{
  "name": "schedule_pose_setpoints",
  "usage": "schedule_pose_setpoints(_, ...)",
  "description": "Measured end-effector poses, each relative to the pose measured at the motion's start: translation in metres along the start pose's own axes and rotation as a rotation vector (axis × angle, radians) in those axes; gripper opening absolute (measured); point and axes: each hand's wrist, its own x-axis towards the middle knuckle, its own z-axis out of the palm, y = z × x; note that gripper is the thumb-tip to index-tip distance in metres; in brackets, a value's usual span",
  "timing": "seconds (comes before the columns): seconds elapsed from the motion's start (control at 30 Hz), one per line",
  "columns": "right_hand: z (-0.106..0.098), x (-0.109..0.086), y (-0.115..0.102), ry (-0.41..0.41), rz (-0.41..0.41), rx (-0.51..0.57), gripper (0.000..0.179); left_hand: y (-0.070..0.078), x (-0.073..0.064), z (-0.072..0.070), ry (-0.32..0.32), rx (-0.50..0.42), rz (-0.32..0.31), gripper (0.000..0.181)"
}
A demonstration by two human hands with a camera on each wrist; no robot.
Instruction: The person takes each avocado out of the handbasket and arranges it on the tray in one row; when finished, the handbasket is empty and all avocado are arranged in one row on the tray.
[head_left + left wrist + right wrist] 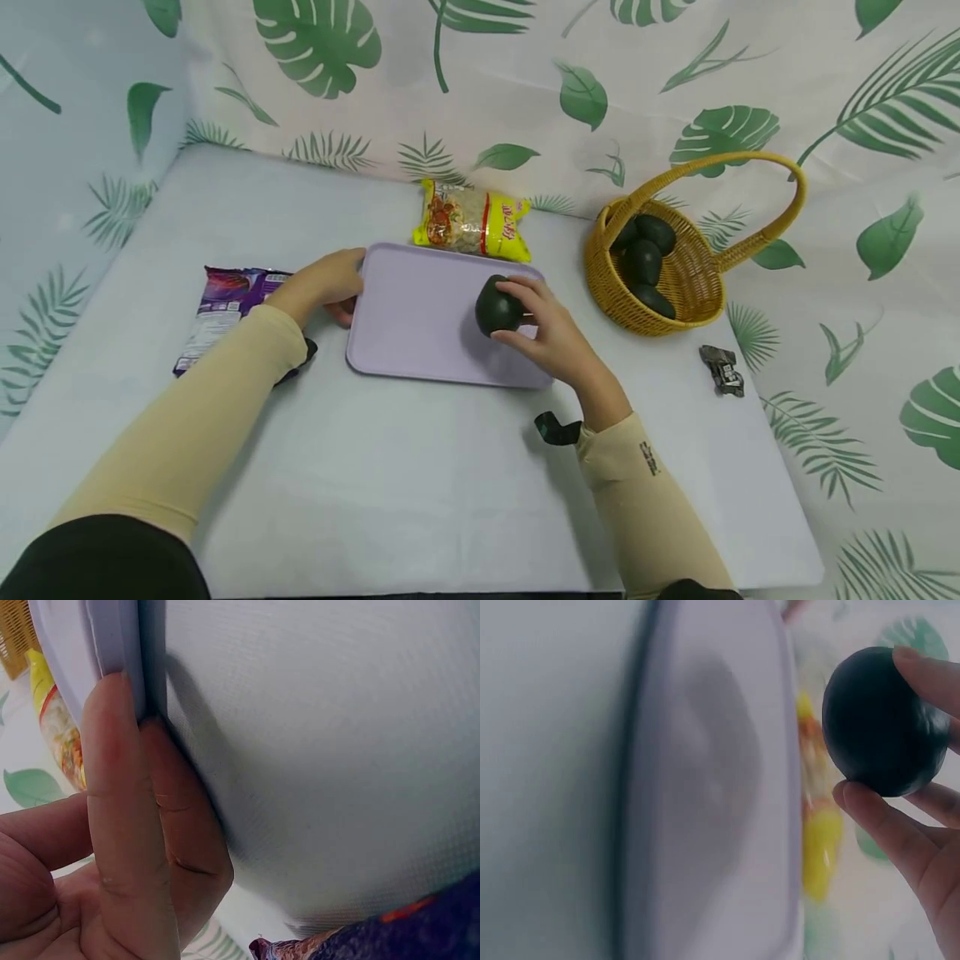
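A dark green avocado is pinched between the thumb and fingers of my right hand. It hangs above the right half of a pale purple tray, casting a shadow on it; the right wrist view shows a gap between avocado and tray. My left hand grips the tray's left edge near its far corner. Close up, bent fingers touch the rim. Several more avocados lie in a yellow wicker basket to the right.
Behind the tray lies a yellow snack bag with a transparent window. A purple packet is partly covered by my left arm. Right of the basket's front is a small dark wrapped item. A leaf-patterned cloth hangs behind the table.
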Motion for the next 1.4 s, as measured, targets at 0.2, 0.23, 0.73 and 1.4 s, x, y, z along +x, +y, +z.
schedule_pose_setpoints(0.2, 0.049, 0.019, -0.027, -0.081, -0.087, -0.03, 0.065, 0.004, 0.007, 0.005, 0.003, 0.017, 0.008, 0.074)
schedule_pose_setpoints(0.23, 0.057, 0.022, -0.033, -0.099, -0.094, -0.046, 0.065, 0.004, 0.008, 0.006, 0.003, 0.022, 0.013, 0.073)
schedule_pose_setpoints(0.73, 0.125, 0.043, -0.07, -0.088, -0.116, -0.152, 0.068, 0.004, 0.009, 0.003, 0.027, 0.073, 0.011, 0.076)
schedule_pose_setpoints(1.4, 0.126, 0.046, -0.066, -0.118, -0.062, -0.12, 0.085, -0.004, 0.006, 0.002, 0.037, 0.025, 0.023, 0.078)
